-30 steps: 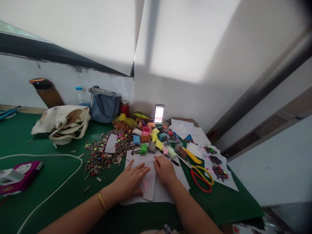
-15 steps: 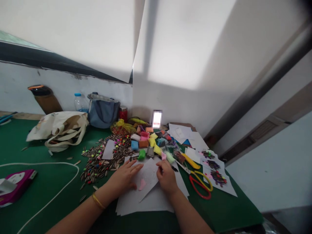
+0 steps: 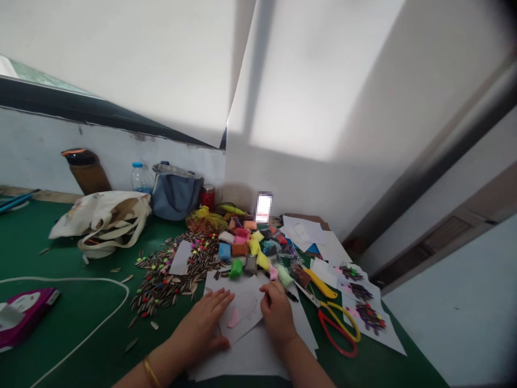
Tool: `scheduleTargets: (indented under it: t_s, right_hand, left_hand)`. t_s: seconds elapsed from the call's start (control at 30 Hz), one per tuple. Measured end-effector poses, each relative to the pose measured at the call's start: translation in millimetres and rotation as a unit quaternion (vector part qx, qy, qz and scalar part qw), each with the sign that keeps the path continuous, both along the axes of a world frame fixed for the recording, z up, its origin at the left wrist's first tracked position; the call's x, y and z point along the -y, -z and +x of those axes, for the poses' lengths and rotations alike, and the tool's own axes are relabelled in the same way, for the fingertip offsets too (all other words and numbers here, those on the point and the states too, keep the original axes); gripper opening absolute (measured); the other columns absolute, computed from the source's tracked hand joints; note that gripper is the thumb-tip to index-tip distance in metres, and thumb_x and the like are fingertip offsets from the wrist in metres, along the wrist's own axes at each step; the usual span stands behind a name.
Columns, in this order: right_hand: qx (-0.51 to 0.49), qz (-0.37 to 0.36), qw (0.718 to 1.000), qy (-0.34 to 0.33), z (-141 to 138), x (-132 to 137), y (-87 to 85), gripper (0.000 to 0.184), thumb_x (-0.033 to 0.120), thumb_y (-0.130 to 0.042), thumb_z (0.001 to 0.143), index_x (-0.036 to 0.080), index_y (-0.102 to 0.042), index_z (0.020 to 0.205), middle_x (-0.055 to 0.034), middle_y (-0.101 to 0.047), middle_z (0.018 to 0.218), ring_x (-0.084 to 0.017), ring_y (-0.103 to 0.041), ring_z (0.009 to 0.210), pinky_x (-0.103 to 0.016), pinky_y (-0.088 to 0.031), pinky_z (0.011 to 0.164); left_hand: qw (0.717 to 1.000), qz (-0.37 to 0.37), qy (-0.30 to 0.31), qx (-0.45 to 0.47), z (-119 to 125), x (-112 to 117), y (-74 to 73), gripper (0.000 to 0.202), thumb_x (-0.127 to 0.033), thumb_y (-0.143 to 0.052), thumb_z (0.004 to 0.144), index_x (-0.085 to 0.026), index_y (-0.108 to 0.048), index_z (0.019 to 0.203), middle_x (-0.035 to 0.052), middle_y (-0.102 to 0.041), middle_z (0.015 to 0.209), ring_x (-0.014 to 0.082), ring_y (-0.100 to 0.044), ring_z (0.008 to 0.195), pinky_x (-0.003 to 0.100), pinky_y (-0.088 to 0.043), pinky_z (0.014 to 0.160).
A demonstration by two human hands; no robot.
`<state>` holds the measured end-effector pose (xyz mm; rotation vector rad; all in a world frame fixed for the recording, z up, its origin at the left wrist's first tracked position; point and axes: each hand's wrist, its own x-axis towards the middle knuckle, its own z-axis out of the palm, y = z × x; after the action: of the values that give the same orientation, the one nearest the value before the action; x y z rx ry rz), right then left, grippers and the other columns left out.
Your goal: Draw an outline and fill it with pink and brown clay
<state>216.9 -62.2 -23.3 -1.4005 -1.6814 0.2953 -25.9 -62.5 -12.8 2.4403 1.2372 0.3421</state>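
Paper [image 3: 244, 306], white with a faint outline drawing, lies slantwise over larger white sheets [image 3: 250, 358] on the green tabletop [image 3: 375, 369], a flat pink clay-like piece [image 3: 233, 319] upon it. The left hand [image 3: 204, 323] rests at its left edge, grip spread, thumb apart; the right hand [image 3: 278, 312] curls at its right edge, and I cannot tell whether that grip pinches anything. Red-and-yellow-handled metal scissors [image 3: 322, 305] lie just beyond.

bright patch on pale sheet [image 3: 315, 81] above and beyond hands [image 3: 202, 323], soft grey shadow bands, dimmer bench [image 3: 84, 307] around hands, glaring pixelated screen [image 3: 264, 207] beyond, wide-angle edge stretch, dark blurred upper-right corner
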Motion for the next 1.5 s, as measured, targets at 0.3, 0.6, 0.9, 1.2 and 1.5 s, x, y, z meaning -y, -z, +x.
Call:
scheduleTargets:
  t_s: [0.3,0.6,0.9,1.2,1.5]
  right_hand:
    - [-0.010,-0.017,1.000,0.006,1.9,-0.3,0.2,0.029,0.003,-0.043,0.073,0.021,-0.060,0.087,-0.0048,-0.057,0.089,-0.020,-0.058,0.078,-0.030,-0.047,0.070]
    - [-0.044,-0.007,0.999,0.001,5.1,-3.1,1.9,0.027,0.004,-0.042,0.074,0.020,-0.060,0.086,-0.0038,-0.057,0.089,-0.018,-0.057,0.078,-0.029,-0.046,0.071]
    - [-0.055,0.008,0.998,-0.016,8.5,-3.9,-3.4,0.020,0.013,-0.046,0.084,0.020,-0.063,0.092,-0.0058,-0.059,0.094,-0.020,-0.057,0.088,-0.030,-0.045,0.079]
    - [-0.065,-0.039,0.997,-0.014,9.8,-10.6,2.2,0.016,0.015,-0.051,0.077,0.019,-0.062,0.088,-0.0036,-0.055,0.087,-0.016,-0.055,0.070,-0.027,-0.046,0.065]
    - [-0.209,0.005,0.978,-0.011,12.5,-6.0,-7.8,0.011,0.020,-0.054,0.081,0.020,-0.058,0.091,-0.0011,-0.052,0.086,-0.015,-0.052,0.075,-0.026,-0.044,0.068]
  left_hand:
    - [0.998,0.036,-0.016,0.040,-5.8,-1.2,2.8,0.078,-0.016,-0.065,0.074,-0.032,-0.037,0.144,0.0038,-0.043,0.150,0.0283,-0.035,0.140,0.052,-0.031,0.116]
    - [0.998,0.054,-0.023,0.028,-2.5,0.7,-6.3,0.063,-0.014,-0.051,0.081,-0.024,-0.040,0.143,0.0072,-0.052,0.143,0.0269,-0.043,0.135,0.048,-0.035,0.114]
    - [0.999,0.039,-0.021,0.018,-2.6,2.2,-4.9,0.075,-0.024,-0.065,0.077,-0.027,-0.035,0.145,0.0060,-0.047,0.147,0.0273,-0.039,0.138,0.049,-0.032,0.115]
    - [0.998,0.028,-0.012,0.053,-5.0,3.3,-8.6,0.076,-0.022,-0.066,0.076,-0.029,-0.036,0.145,0.0068,-0.046,0.148,0.0276,-0.039,0.138,0.050,-0.030,0.116]
    - [0.888,-0.079,-0.211,0.402,6.0,-10.4,-5.0,0.070,-0.038,-0.066,0.079,-0.023,-0.039,0.141,0.0139,-0.032,0.154,0.0313,-0.030,0.142,0.050,-0.034,0.112]
